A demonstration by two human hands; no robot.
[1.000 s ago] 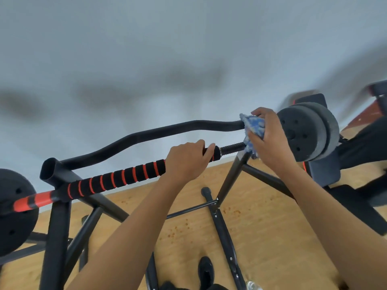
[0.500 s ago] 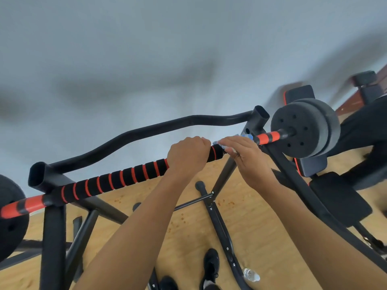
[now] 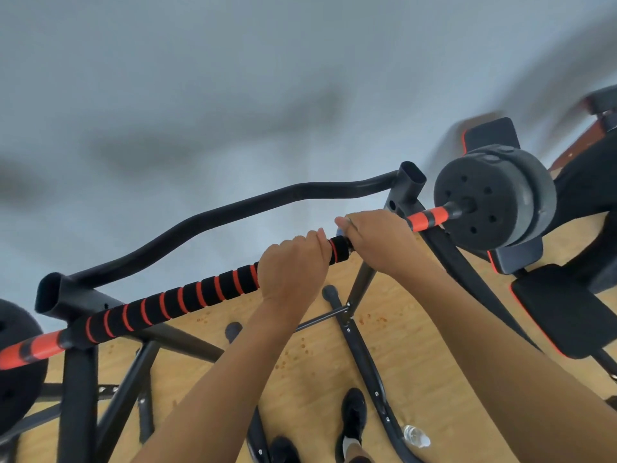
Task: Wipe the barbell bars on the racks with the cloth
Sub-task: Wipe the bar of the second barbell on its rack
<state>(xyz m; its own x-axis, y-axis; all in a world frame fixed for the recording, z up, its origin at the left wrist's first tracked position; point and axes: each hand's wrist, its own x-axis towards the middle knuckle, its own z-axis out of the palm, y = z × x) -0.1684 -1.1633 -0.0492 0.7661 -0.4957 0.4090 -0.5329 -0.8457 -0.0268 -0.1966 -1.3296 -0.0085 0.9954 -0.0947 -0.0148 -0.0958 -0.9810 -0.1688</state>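
Note:
A barbell bar (image 3: 187,297) with black foam and orange rings lies across a black rack (image 3: 78,379). Round black weight plates sit on its right end (image 3: 494,208) and left end (image 3: 16,379). My left hand (image 3: 293,267) grips the foam near its right end. Just to the right, my right hand (image 3: 377,240) wraps around the bar, holding the blue cloth (image 3: 339,232) against it. Only a sliver of cloth shows beside the fingers.
A curved black rack crossbar (image 3: 253,208) runs behind the barbell. A black bench with orange trim (image 3: 564,305) stands at the right. On the wooden floor lie a clear plastic bottle (image 3: 415,436) and rack legs (image 3: 367,362). My black shoes (image 3: 354,416) are below.
My right hand moved the cloth from near the right weight plate leftward along the bar, ending beside my left hand. The cloth is now almost hidden under the fingers. My left hand kept its grip.

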